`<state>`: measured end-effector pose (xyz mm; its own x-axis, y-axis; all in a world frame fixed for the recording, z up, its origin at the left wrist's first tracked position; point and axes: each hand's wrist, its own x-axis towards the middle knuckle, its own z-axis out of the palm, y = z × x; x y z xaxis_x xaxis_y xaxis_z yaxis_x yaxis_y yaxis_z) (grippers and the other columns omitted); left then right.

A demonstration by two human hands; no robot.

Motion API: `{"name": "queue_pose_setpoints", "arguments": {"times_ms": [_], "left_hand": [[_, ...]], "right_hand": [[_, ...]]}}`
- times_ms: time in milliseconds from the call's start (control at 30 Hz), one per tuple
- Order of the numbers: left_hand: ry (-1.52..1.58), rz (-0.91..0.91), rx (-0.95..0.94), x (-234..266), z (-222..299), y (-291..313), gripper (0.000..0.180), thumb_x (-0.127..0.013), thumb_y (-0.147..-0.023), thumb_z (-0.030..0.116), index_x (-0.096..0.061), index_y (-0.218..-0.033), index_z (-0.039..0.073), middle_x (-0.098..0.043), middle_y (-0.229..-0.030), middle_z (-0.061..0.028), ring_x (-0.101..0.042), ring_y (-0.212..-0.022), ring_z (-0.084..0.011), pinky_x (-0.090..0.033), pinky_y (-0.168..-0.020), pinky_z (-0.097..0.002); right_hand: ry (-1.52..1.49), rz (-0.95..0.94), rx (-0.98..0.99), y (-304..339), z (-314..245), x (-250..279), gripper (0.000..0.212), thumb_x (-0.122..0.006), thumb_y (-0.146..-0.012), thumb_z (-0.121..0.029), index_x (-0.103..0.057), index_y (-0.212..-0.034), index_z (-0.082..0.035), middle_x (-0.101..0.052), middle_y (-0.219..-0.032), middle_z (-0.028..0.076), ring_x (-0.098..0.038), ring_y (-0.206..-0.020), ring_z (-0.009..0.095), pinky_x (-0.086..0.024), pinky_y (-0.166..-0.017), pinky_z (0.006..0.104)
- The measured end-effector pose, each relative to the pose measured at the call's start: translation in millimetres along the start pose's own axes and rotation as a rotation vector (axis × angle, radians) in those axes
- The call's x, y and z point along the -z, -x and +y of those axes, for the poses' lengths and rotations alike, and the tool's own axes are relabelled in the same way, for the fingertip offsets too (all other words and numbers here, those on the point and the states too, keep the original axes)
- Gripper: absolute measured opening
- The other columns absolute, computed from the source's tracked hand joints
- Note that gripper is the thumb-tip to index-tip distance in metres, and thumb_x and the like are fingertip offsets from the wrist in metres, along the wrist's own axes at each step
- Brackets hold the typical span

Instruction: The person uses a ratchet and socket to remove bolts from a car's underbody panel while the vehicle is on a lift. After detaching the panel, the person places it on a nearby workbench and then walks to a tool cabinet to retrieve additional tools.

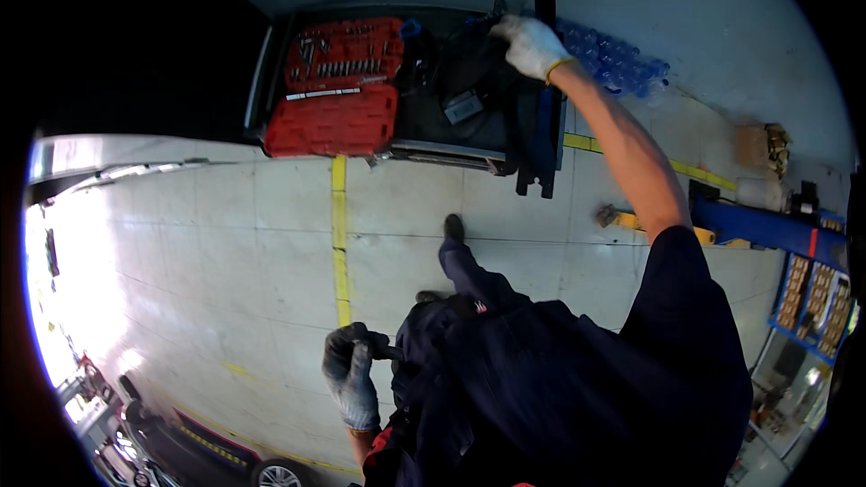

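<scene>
My right hand point(534, 47), in a white glove with a yellow cuff, reaches over the far right of a dark tool cart point(433, 146). Its fingers are curled together at a heap of black material; what they grip is hidden. Low beside my body is my left hand point(350, 374), in a grey glove with dark fingers. Those fingers are closed, and a short dark piece juts from them that I cannot make out. On the cart lie an open red socket set case point(332, 122), a small grey box-shaped item point(463, 107) and a blue-topped dark item point(411, 30).
Packed clear bottles point(613, 59) lie beyond the cart's right side. Further right are a blue beam point(758, 224) with a yellow arm, a cardboard box point(753, 144) and a parts rack point(815, 298). Yellow tape point(340, 243) crosses the floor. A vehicle wheel point(278, 474) shows lower left.
</scene>
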<state>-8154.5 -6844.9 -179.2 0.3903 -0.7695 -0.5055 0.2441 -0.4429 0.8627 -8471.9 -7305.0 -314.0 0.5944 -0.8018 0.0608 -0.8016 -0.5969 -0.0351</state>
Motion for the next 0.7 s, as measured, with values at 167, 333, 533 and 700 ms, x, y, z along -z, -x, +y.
{"name": "queue_pose_setpoints", "arguments": {"times_ms": [167, 333, 533, 700], "left_hand": [[0.068, 0.163, -0.008, 1, -19, 28, 0.022, -0.064, -0.098, 0.015, -0.058, -0.114, 0.001, -0.069, -0.086, -0.0138, -0.069, -0.066, -0.0249, -0.058, -0.068, -0.0368], [0.15, 0.359, 0.062, 21, -35, 74, 0.026, -0.068, -0.096, 0.014, -0.057, -0.114, -0.002, -0.069, -0.086, -0.0157, -0.07, -0.069, -0.027, -0.059, -0.068, -0.0373], [0.184, 0.579, 0.073, 29, -70, 118, 0.022, -0.062, -0.098, 0.01, -0.057, -0.115, -0.002, -0.067, -0.085, -0.0151, -0.069, -0.067, -0.0256, -0.06, -0.064, -0.0378], [0.218, 0.625, 0.1, 21, -85, 115, 0.026, -0.062, -0.099, 0.016, -0.056, -0.117, -0.003, -0.066, -0.086, -0.0145, -0.067, -0.067, -0.0247, -0.058, -0.065, -0.0365]], "right_hand": [[0.1, -0.099, -0.083, -19, 24, 17, 0.045, -0.054, -0.087, -0.012, -0.065, -0.13, -0.008, -0.06, -0.14, 0.014, -0.051, -0.136, 0.031, -0.04, -0.115, 0.0396], [-0.005, -0.08, -0.238, -19, 70, 18, 0.047, -0.051, -0.085, -0.011, -0.066, -0.13, -0.01, -0.061, -0.137, 0.018, -0.054, -0.13, 0.035, -0.043, -0.111, 0.0419], [-0.199, -0.055, -0.354, -2, 32, 40, 0.05, -0.054, -0.082, -0.008, -0.063, -0.131, -0.005, -0.064, -0.131, 0.023, -0.058, -0.125, 0.041, -0.046, -0.107, 0.0419], [-0.541, -0.384, -0.381, 39, -11, 69, 0.049, -0.065, -0.079, -0.008, -0.063, -0.126, 0.004, -0.066, -0.129, 0.021, -0.061, -0.121, 0.036, -0.047, -0.103, 0.0355]]}}
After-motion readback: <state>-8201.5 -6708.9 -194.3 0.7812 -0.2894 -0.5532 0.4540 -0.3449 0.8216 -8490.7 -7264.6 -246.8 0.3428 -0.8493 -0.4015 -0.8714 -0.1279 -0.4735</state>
